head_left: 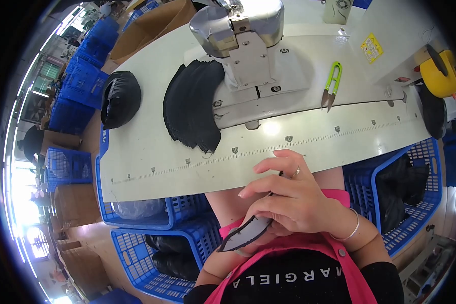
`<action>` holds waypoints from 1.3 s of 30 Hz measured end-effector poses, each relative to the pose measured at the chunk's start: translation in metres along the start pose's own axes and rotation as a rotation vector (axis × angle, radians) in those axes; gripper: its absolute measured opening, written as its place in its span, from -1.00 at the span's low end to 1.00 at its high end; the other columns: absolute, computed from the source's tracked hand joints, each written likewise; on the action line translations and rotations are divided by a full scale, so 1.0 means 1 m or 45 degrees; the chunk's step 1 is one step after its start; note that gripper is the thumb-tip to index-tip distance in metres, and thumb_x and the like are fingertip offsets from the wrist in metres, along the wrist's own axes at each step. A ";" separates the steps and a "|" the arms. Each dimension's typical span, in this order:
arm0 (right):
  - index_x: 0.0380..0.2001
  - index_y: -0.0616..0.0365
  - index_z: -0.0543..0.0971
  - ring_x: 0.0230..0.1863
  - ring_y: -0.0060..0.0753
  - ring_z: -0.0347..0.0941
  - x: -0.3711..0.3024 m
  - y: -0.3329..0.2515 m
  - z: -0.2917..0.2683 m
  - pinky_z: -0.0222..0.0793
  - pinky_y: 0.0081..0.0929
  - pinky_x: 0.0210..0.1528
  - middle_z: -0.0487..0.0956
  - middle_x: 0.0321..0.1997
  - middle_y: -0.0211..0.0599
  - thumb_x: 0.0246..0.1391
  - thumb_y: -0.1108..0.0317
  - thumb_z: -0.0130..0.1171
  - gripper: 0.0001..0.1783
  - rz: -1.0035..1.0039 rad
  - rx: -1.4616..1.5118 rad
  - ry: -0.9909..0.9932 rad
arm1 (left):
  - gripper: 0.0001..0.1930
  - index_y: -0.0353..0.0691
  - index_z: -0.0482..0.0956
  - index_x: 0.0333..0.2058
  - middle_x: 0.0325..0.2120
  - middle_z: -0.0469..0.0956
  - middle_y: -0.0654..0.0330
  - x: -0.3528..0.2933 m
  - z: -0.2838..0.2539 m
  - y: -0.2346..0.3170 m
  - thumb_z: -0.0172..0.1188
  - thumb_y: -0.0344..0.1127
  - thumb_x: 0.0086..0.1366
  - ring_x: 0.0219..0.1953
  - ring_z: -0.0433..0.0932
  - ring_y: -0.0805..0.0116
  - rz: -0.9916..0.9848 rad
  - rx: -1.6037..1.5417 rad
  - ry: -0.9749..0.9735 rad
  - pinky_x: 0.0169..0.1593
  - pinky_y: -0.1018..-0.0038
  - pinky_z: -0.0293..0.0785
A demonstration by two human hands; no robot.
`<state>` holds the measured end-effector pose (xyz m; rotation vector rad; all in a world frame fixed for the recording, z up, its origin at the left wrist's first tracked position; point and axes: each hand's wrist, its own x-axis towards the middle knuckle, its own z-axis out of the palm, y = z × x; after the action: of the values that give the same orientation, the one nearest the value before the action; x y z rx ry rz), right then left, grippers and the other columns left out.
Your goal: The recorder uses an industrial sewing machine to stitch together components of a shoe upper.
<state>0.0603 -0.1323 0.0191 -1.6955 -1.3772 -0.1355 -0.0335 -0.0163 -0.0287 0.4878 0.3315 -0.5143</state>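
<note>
Close to my body, below the table's front edge, my left hand grips a light grey fabric piece with a black edge. The piece is narrow and comes to a point at its lower left. Over it lies my right hand, its fingers apart and partly bent, with a ring and a bracelet. It covers much of my left hand and the piece's upper end. A fanned stack of black fabric pieces rests on the table, left of the white sewing machine.
Green thread snips lie on the white table, right of the machine. A black rounded bundle sits at its left edge. Blue crates with dark items flank my legs, one crate at right and another at left.
</note>
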 end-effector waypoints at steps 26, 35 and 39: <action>-0.53 0.09 0.44 -0.20 -0.16 0.32 -0.001 0.000 -0.014 0.21 -0.33 -0.13 0.49 -0.25 -0.34 -0.06 0.36 0.19 -0.87 0.408 0.134 0.486 | -0.57 -0.05 0.17 -0.62 -0.81 0.06 0.47 0.000 0.020 0.020 -0.18 0.05 0.38 -0.78 -0.06 0.66 -0.203 -0.375 -0.286 -0.67 0.71 -0.13; -0.43 0.06 0.53 -0.19 -0.23 0.37 0.017 -0.013 0.004 0.25 -0.31 -0.11 0.54 -0.19 -0.45 -0.22 0.23 0.33 -0.74 0.059 -0.034 0.285 | -0.55 -0.06 0.22 -0.60 -0.82 0.12 0.45 -0.005 0.032 0.009 -0.18 0.09 0.38 -0.79 0.01 0.64 0.124 -0.112 0.151 -0.68 0.70 -0.12; -0.42 0.08 0.52 -0.23 -0.27 0.39 0.014 -0.010 0.011 0.25 -0.29 -0.12 0.54 -0.23 -0.46 -0.19 0.29 0.29 -0.77 -0.057 -0.097 0.315 | -0.55 -0.07 0.22 -0.59 -0.80 0.13 0.44 -0.005 0.033 0.007 -0.19 0.08 0.39 -0.78 0.03 0.63 0.281 0.066 0.269 -0.67 0.68 -0.11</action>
<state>0.0528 -0.1147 0.0267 -1.6492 -1.2379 -0.4138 -0.0280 -0.0260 0.0032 0.6229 0.4612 -0.2571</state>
